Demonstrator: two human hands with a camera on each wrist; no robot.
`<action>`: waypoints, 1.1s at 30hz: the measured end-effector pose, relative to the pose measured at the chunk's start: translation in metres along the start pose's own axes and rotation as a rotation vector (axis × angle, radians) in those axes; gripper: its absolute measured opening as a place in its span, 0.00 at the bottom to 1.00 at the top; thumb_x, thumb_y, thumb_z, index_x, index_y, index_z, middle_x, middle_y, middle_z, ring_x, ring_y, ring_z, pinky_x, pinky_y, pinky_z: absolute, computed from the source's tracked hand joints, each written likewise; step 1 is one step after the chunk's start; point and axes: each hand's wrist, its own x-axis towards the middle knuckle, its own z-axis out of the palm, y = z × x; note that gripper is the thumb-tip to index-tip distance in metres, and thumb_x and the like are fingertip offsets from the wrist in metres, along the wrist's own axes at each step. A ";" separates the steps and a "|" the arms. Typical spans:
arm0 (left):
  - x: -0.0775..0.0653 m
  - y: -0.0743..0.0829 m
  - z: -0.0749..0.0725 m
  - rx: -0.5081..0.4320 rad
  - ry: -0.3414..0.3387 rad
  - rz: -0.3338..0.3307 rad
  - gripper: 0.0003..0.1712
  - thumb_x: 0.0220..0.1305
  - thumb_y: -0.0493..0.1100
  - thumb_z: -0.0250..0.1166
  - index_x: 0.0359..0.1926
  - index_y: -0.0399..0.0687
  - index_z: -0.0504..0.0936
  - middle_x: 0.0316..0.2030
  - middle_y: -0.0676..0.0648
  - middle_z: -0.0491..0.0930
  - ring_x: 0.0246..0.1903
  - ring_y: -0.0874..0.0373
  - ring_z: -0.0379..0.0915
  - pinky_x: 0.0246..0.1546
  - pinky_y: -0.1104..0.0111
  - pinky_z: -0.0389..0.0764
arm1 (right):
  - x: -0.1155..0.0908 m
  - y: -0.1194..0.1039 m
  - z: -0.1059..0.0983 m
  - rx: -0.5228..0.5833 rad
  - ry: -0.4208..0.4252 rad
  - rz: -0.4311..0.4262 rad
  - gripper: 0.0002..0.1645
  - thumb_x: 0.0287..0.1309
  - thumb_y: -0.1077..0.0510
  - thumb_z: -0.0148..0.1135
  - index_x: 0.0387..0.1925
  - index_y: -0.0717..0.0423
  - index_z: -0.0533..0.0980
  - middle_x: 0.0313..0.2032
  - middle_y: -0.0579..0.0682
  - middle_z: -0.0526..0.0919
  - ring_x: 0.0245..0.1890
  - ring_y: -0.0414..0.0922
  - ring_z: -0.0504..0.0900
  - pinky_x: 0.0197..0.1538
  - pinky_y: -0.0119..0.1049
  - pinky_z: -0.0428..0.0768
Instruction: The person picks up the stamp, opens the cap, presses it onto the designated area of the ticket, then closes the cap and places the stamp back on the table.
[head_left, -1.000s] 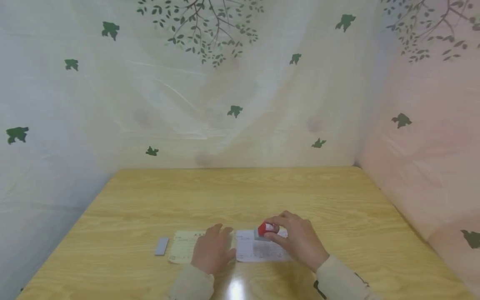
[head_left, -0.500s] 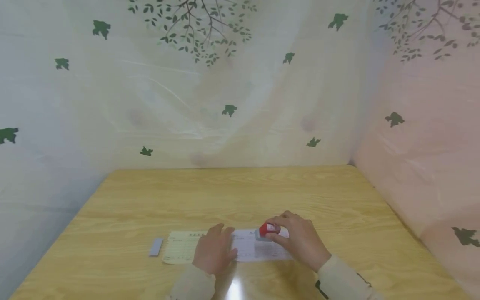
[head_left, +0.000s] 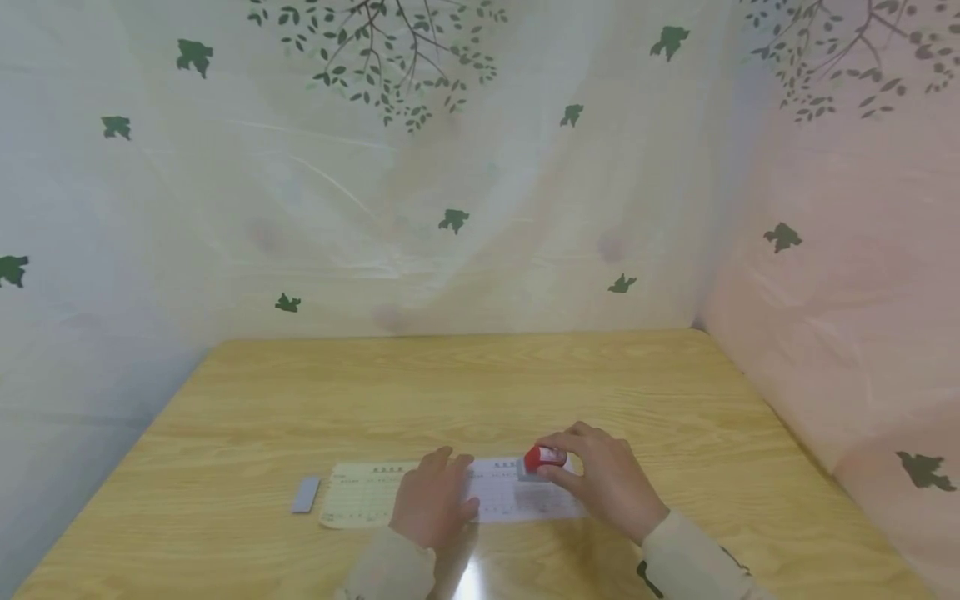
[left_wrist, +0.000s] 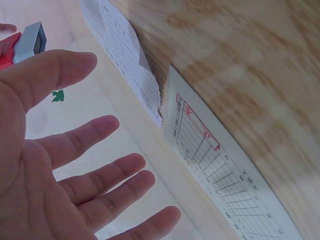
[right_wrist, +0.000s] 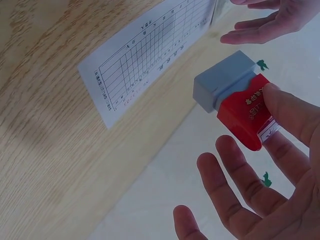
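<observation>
My right hand [head_left: 611, 479] pinches a red stamp [right_wrist: 245, 110] with a grey base between thumb and fingertips. The stamp is tilted over the white printed slip [right_wrist: 145, 55], and its other fingers spread loosely below it in the right wrist view. My left hand [head_left: 435, 504] is held palm down with fingers extended, over the inner ends of the two slips. On the left lies a pale yellow printed slip [head_left: 360, 500], which bears a red stamped mark in the left wrist view. The left hand hides where the slips meet.
A small flat grey piece [head_left: 306, 494] lies left of the yellow slip. The wooden table [head_left: 465, 392] runs back to a pale curtain [head_left: 337, 217] printed with green birds and branches, which also hangs along both sides.
The head view has turned slightly right. Both hands have shifted a little to the right over the slips, with the stamp still pinched in the right hand.
</observation>
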 end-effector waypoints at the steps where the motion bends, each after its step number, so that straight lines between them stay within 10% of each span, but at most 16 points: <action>1: 0.000 0.000 0.000 0.004 0.000 0.002 0.29 0.48 0.49 0.67 0.52 0.42 0.74 0.53 0.36 0.71 0.53 0.41 0.66 0.46 0.46 0.71 | 0.000 0.001 0.000 -0.002 -0.001 0.001 0.20 0.43 0.46 0.68 0.43 0.38 0.80 0.32 0.31 0.74 0.37 0.40 0.76 0.43 0.45 0.72; 33: 0.012 0.021 0.011 0.040 -0.048 -0.007 0.29 0.49 0.51 0.66 0.52 0.44 0.74 0.53 0.37 0.71 0.53 0.42 0.66 0.46 0.48 0.72 | -0.008 0.019 -0.012 0.005 -0.052 0.040 0.18 0.43 0.46 0.68 0.41 0.36 0.79 0.30 0.30 0.73 0.33 0.35 0.73 0.40 0.42 0.71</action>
